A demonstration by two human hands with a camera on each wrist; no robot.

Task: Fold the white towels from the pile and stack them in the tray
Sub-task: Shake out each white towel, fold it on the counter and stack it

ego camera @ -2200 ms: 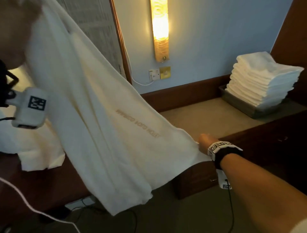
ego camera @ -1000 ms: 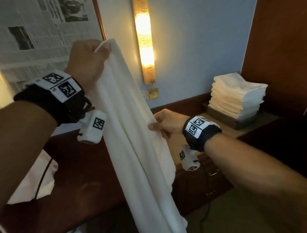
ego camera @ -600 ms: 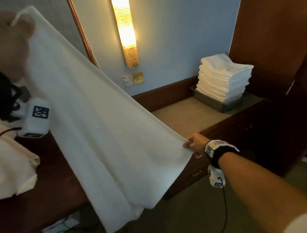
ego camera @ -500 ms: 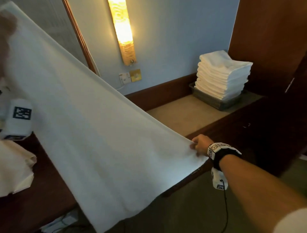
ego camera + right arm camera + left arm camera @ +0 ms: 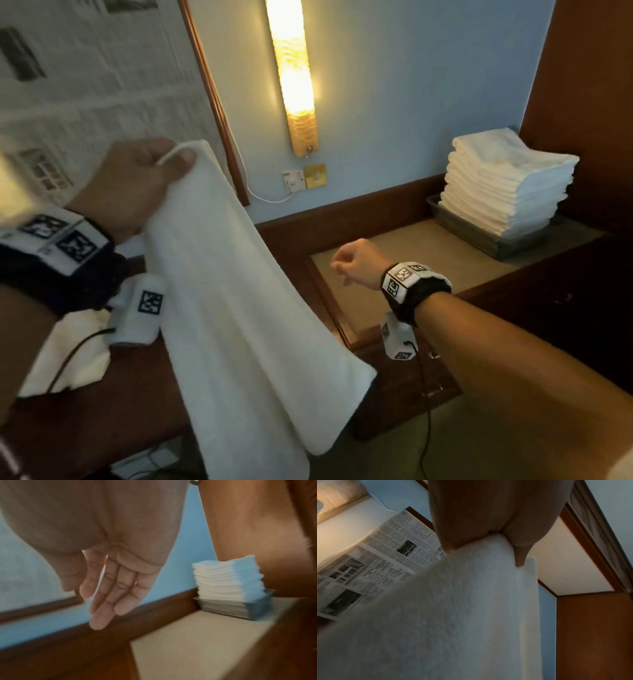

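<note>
A: What does the left hand (image 5: 126, 186) have?

B: It pinches the top corner of a white towel (image 5: 239, 308), thumb and fingers closed on the hem. The towel hangs doubled straight down from that grip, its lower end below the worktop (image 5: 394, 253) edge. The wrist view shows the same: cloth (image 5: 453, 615) clamped between thumb and fingers, draping away beneath them.

A: Anything behind it?

B: A loose heap of white cloth (image 5: 72, 356) lies on the dark wood under the left wrist, probably the pile, though it is partly hidden.

A: And the right hand (image 5: 356, 262)?

B: It is clear of the towel, over the beige worktop. From the head it looks loosely curled; its own camera, though blurred, shows fingers (image 5: 106, 595) fairly straight and holding nothing.

A: Farther right?

B: A tall stack of folded towels (image 5: 507, 185) sits in the tray (image 5: 479, 236) against the wall, well apart from both hands.
</note>
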